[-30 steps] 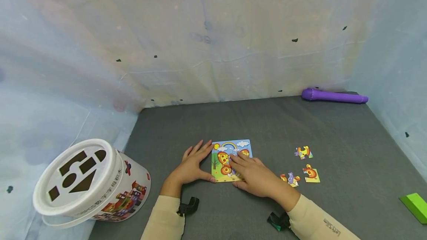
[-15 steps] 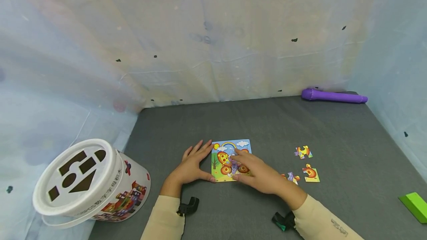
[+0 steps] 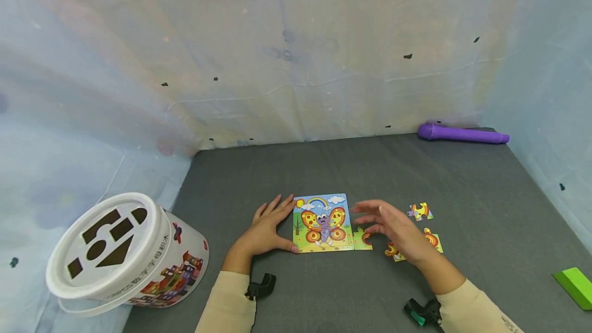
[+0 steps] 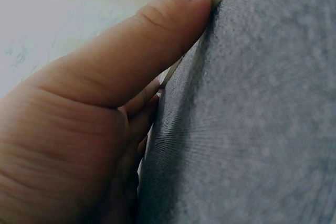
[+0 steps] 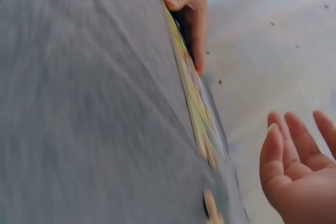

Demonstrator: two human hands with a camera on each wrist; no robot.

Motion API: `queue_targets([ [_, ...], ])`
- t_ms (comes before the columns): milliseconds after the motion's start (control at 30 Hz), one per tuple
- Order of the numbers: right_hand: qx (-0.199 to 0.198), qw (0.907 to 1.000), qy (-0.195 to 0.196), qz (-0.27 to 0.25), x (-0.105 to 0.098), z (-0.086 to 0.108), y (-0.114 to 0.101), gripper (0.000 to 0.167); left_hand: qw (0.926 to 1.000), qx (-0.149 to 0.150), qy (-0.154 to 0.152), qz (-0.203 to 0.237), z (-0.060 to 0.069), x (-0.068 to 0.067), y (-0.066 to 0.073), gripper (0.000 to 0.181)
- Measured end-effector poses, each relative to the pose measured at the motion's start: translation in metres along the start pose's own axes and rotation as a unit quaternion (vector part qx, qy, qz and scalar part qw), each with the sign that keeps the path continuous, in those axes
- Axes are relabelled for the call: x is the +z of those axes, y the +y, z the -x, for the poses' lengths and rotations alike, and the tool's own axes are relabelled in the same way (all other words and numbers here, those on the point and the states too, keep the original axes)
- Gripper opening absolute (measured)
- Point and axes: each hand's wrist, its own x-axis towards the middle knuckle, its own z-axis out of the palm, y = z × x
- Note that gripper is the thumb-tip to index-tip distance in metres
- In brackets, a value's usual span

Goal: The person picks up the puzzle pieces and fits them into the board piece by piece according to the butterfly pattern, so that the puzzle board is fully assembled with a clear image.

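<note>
A square puzzle board (image 3: 319,222) with a butterfly, a rainbow and a sun on it lies flat on the dark table. My left hand (image 3: 270,230) rests at its left edge, fingers spread, with the thumb and fingertips touching the board; the left wrist view shows the thumb (image 4: 157,30) against that edge. A loose green and yellow puzzle piece (image 3: 362,239) lies against the board's lower right side. Above the table, right of the board, my right hand (image 3: 400,230) holds nothing; its fingers are loosely bent. It partly covers another puzzle piece (image 3: 394,253).
Two more puzzle pieces lie further right, one upper piece (image 3: 421,211) and one partly covered lower piece (image 3: 433,240). A white bucket (image 3: 129,256) with a shape-hole lid stands at left. A purple rod (image 3: 462,133) lies at the back right, a green block (image 3: 575,288) at the right edge.
My right hand has lifted off the board and moved right, uncovering the butterfly picture and the loose piece beside it. The left hand has stayed in place.
</note>
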Motion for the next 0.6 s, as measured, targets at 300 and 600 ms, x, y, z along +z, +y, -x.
queue_targets([
  [300,-0.072,0.9916,-0.02,-0.105,-0.046,0.026,-0.005,0.078,1.0,-0.001,-0.002,0.002,0.0,0.001,-0.002,0.13],
  [600,-0.132,0.9821,0.014,-0.134,-0.089,0.048,-0.001,0.081,1.0,0.0,0.003,0.004,0.0,0.001,-0.002,0.13],
])
